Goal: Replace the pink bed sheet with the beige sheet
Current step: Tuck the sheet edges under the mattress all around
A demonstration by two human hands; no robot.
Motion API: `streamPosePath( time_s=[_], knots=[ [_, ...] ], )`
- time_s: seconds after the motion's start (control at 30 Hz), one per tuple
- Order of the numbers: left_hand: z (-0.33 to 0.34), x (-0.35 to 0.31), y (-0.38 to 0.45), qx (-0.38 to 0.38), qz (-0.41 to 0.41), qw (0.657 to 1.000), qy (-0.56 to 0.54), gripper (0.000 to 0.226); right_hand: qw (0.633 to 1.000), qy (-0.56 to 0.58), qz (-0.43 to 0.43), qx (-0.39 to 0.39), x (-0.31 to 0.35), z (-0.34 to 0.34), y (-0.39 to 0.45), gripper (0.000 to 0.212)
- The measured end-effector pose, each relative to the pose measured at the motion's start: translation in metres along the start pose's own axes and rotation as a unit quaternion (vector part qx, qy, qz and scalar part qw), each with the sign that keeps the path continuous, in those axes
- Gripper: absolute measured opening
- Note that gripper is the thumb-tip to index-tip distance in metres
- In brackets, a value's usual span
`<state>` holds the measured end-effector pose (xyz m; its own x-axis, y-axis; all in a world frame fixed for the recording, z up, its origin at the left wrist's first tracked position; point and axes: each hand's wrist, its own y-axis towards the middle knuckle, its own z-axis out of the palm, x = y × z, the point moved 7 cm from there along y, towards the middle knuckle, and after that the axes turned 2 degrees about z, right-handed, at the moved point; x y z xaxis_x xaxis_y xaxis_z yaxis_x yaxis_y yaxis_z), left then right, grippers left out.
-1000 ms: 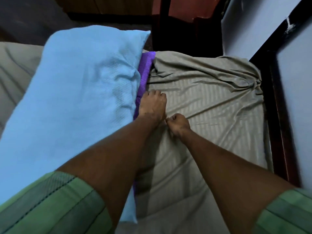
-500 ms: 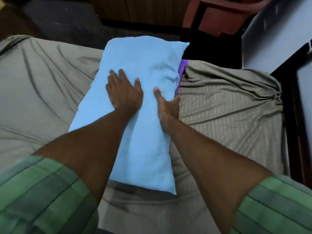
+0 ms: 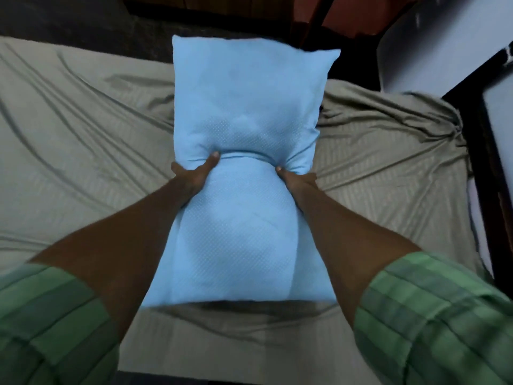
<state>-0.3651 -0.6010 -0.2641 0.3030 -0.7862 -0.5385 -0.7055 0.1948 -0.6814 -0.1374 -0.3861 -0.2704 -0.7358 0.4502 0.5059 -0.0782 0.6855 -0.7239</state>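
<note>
A beige sheet (image 3: 83,151) with faint stripes covers the bed, wrinkled and bunched toward the right corner. A light blue pillow (image 3: 244,168) stands lengthwise in the middle, lifted off the sheet at its near end. My left hand (image 3: 194,176) grips its left side at the waist, thumb pressed into the cloth. My right hand (image 3: 297,182) grips its right side the same way, squeezing the pillow narrow between them. No pink sheet shows.
A dark wooden bed frame (image 3: 477,151) runs along the right edge beside a pale blue wall (image 3: 444,43). A reddish chair (image 3: 352,15) stands beyond the bed's far side on a dark floor (image 3: 69,20).
My hands went from pressing on the sheet beside the pillow, to lying on the pillow's top, to gripping both its sides. The pillow now stands centred; the purple item beside it is out of sight.
</note>
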Motion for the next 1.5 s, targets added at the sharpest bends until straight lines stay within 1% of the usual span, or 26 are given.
streamPosePath(
  time_s=[0.1, 0.13, 0.17, 0.2, 0.27, 0.33, 0.4, 0.5, 0.53, 0.6, 0.7, 0.8, 0.87, 1.0, 1.13, 1.23, 1.33, 1.4, 1.5],
  knots=[
    [-0.004, 0.008, 0.009, 0.056, -0.014, 0.998, 0.014, 0.145, 0.999, 0.025, 0.026, 0.029, -0.009, 0.013, 0.012, 0.137],
    [-0.005, 0.009, 0.010, 0.079, -0.017, 0.996, 0.022, 0.143, 0.998, 0.024, 0.034, 0.038, -0.013, 0.014, 0.021, 0.138],
    [-0.004, 0.012, 0.013, 0.107, -0.016, 0.994, 0.017, 0.141, 0.998, 0.023, 0.041, 0.051, -0.016, 0.017, 0.028, 0.133],
    [-0.001, 0.013, 0.014, 0.138, -0.011, 0.990, -0.002, 0.144, 0.997, 0.027, 0.040, 0.059, -0.017, 0.017, 0.029, 0.125],
    [0.004, 0.019, 0.015, 0.193, -0.008, 0.980, -0.034, 0.156, 0.997, 0.033, 0.027, 0.066, -0.012, 0.019, 0.019, 0.103],
    [0.010, 0.029, 0.033, 0.230, -0.005, 0.972, -0.052, 0.152, 0.997, 0.026, 0.016, 0.072, -0.010, 0.018, 0.016, 0.088],
    [0.007, 0.033, 0.034, 0.244, -0.013, 0.967, -0.069, 0.145, 0.998, 0.002, 0.007, 0.070, -0.011, 0.014, 0.012, 0.084],
    [-0.011, 0.025, 0.010, 0.210, 0.001, 0.971, -0.119, 0.147, 0.998, 0.004, -0.043, 0.048, 0.001, 0.005, -0.011, 0.075],
    [-0.020, 0.022, 0.000, 0.192, 0.009, 0.973, -0.128, 0.142, 0.997, 0.008, -0.063, 0.047, 0.008, 0.004, -0.018, 0.070],
    [-0.045, 0.022, -0.011, 0.165, 0.017, 0.977, -0.134, 0.134, 0.995, 0.016, -0.088, 0.039, 0.018, 0.009, -0.041, 0.065],
    [-0.088, 0.022, -0.023, 0.158, 0.025, 0.981, -0.112, 0.126, 0.993, 0.048, -0.107, 0.020, 0.029, 0.030, -0.079, 0.058],
    [-0.157, 0.032, -0.020, 0.121, 0.025, 0.990, -0.067, 0.120, 0.992, 0.071, -0.100, 0.030, 0.029, 0.084, -0.112, 0.060],
    [-0.209, 0.046, -0.010, 0.098, 0.037, 0.993, -0.048, 0.120, 0.989, 0.102, -0.094, 0.053, 0.028, 0.136, -0.135, 0.061],
    [-0.314, 0.083, 0.015, 0.066, 0.050, 0.996, -0.029, 0.117, 0.981, 0.140, -0.115, 0.067, 0.042, 0.240, -0.182, 0.058],
    [-0.402, 0.114, 0.043, 0.043, 0.061, 0.997, -0.005, 0.114, 0.973, 0.155, -0.148, 0.083, 0.074, 0.326, -0.224, 0.044],
    [-0.457, 0.129, 0.067, 0.039, 0.056, 0.998, -0.003, 0.119, 0.970, 0.163, -0.157, 0.085, 0.099, 0.379, -0.246, 0.046],
    [-0.508, 0.136, 0.093, 0.021, 0.054, 0.998, 0.005, 0.124, 0.973, 0.163, -0.141, 0.079, 0.121, 0.428, -0.261, 0.049],
    [-0.540, 0.138, 0.110, 0.010, 0.054, 0.998, 0.015, 0.125, 0.975, 0.164, -0.123, 0.081, 0.133, 0.460, -0.267, 0.047],
    [-0.586, 0.139, 0.131, -0.008, 0.043, 0.998, 0.042, 0.137, 0.973, 0.167, -0.123, 0.102, 0.155, 0.504, -0.276, 0.043]
  ],
)
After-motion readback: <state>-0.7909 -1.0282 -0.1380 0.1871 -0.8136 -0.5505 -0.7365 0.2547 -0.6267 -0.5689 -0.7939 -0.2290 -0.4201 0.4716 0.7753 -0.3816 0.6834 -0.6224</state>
